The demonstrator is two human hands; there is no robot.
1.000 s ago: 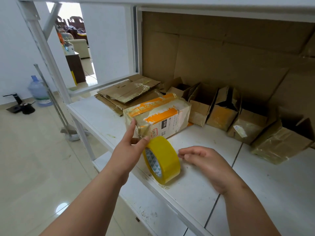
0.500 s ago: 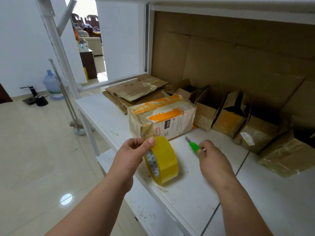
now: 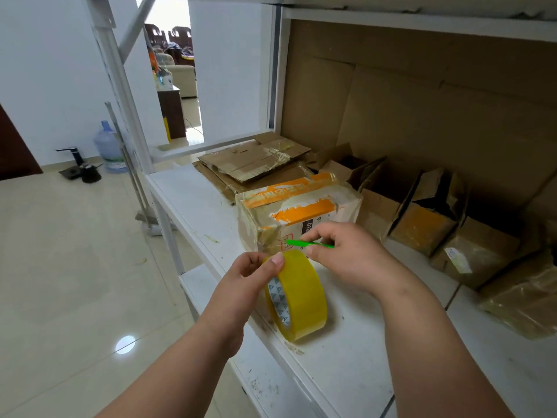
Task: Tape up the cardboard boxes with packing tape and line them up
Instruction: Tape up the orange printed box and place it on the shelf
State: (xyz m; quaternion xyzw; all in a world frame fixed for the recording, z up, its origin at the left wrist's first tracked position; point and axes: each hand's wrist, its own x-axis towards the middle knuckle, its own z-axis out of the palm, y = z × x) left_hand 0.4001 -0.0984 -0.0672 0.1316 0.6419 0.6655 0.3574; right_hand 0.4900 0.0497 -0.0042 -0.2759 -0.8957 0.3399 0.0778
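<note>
Both hands were engaged near the front edge of the white shelf (image 3: 193, 212). The roll of yellow packing tape (image 3: 297, 295), stood on edge, was pinched at its top by the left hand (image 3: 251, 277), while a thin green cutter (image 3: 309, 243) was gripped by the right hand (image 3: 346, 256). Just beyond, the orange-printed cardboard box (image 3: 301, 211) was seen already wrapped in tape. Cutting the tape was judged to be the step in hand; next, the blade would need to be drawn across a taut strip between roll and box.
</note>
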